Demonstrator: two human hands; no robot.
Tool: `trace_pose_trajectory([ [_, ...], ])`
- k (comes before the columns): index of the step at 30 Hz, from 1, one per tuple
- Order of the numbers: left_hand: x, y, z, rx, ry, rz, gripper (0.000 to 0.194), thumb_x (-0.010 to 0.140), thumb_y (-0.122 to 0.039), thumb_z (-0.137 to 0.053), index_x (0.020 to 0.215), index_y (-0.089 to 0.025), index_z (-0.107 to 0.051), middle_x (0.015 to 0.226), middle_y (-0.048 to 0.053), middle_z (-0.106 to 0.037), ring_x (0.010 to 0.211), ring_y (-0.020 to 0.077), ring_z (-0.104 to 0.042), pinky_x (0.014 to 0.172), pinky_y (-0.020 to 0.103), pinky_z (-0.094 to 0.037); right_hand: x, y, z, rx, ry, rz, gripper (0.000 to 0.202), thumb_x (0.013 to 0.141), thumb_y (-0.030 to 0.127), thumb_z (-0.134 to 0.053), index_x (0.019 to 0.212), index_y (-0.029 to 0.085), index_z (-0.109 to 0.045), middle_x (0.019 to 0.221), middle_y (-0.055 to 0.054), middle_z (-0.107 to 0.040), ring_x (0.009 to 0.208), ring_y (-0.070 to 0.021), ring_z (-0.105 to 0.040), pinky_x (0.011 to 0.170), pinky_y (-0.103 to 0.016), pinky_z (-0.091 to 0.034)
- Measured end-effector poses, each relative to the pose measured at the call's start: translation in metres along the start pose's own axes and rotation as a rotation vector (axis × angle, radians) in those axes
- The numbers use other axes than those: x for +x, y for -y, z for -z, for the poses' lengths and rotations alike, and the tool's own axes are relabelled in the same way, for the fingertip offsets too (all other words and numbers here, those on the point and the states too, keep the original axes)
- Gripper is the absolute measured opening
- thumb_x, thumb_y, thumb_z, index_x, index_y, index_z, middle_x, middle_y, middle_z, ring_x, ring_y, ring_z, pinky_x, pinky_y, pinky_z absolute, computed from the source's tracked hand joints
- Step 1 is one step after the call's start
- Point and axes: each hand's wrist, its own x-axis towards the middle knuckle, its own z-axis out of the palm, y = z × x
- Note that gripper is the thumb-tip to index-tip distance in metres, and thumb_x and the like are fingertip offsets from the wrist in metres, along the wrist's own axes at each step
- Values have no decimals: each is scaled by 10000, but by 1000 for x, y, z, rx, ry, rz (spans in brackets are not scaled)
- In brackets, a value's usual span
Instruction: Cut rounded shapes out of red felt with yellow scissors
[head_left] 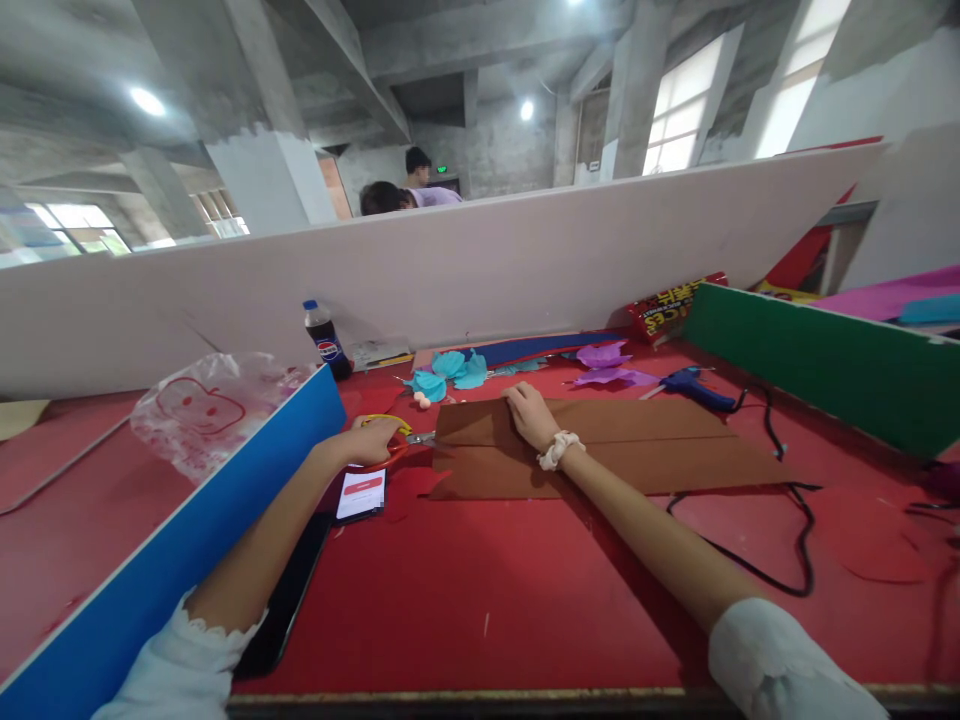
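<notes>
A wide sheet of brown paper [637, 455] lies across the red table, with a crease or line along its length. My left hand [375, 440] is closed round the handles of scissors [397, 452] with yellow and orange grips. The scissor blades meet the left edge of the paper. Resting on the upper part of the sheet, my right hand [529, 414] has its fingers close together, bent at the tips, and they press on the paper. Whether anything is under those fingertips is hidden.
A lit phone [361, 494] and a dark tablet-like slab [289, 590] lie near my left arm. Blue [225, 510] and green [825, 365] boards stand at the sides. Behind are a cola bottle [327, 342], blue petals [450, 368], a glue gun [697, 388] and its black cord [806, 550].
</notes>
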Motion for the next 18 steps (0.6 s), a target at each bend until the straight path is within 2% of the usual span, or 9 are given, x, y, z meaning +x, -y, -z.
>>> trace_pose_trajectory([
  [6, 0, 2, 0, -8, 5, -47, 353, 714, -222, -428, 1056, -270, -500, 1114, 17, -559, 1037, 193, -473, 863, 320, -309, 0, 0, 1, -5, -1, -27, 271, 871, 213, -254, 920, 172, -517, 842, -77, -480, 757, -171, -420, 694, -274, -323],
  [18, 2, -1, 9, -3, 60, -48, 364, 714, -255, -452, 1076, -271, -490, 1083, 26, -576, 1019, 209, -488, 840, 307, -329, 0, -1, -1, -45, 4, -34, 308, 878, 248, -239, 921, 166, -533, 817, -65, -464, 736, -164, -388, 687, -268, -311],
])
